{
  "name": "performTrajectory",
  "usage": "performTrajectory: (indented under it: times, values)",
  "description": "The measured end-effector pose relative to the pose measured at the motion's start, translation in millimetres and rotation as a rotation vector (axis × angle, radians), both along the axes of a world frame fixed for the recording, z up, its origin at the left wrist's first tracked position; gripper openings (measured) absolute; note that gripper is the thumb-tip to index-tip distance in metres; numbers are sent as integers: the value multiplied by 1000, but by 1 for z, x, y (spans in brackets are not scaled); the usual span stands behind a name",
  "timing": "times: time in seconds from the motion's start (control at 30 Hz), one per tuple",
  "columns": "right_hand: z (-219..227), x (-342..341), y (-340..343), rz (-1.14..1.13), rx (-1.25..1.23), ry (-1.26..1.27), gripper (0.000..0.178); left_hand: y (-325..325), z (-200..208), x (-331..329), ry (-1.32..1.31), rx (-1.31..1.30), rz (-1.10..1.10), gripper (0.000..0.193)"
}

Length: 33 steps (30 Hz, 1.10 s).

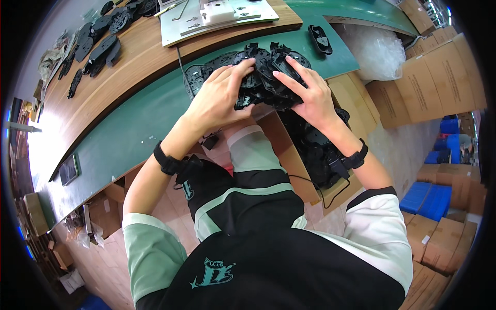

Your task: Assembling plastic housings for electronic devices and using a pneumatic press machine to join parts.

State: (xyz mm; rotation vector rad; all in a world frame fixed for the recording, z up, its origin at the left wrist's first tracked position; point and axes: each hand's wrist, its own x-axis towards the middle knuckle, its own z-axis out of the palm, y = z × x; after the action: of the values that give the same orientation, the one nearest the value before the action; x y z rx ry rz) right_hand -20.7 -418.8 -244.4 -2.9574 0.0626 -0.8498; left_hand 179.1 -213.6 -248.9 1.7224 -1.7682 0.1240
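A bunch of black moulded plastic parts sits between my two hands at the near edge of the green table. My left hand closes on the bunch from the left, thumb low and fingers curled over the top. On the other side my right hand grips it, with its fingers laid over the upper faces. More black parts lie on the table just beyond my left hand. Below my right forearm stands an open cardboard box with black parts inside. How the held parts fit together I cannot make out.
A raised wooden board carries a white metal fixture and several black parts. One black part lies alone at the far right. A phone rests on the left. Cardboard cartons and clear plastic bags stand right.
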Motion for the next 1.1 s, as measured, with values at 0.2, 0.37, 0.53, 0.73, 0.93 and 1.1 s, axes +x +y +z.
performTrajectory:
  times: [0.2,0.37,0.53,0.73,0.93,1.1]
  values:
    - [8,-3,2,-16,125,-71,78,1,5,1,-35,-1,114,70]
    - [30,-2,-7,12,209,16,77,2,10,6,-21,-60,146,57]
    - [40,-6,-27,93,383,74,77,3,7,11,16,-63,196,54]
    - [41,-6,-33,142,395,97,79,3,8,7,-65,-45,218,51]
    - [35,-4,-37,176,414,23,77,3,4,8,-109,-13,248,53]
    - [33,-2,-37,189,560,-33,75,3,4,6,-73,7,264,56]
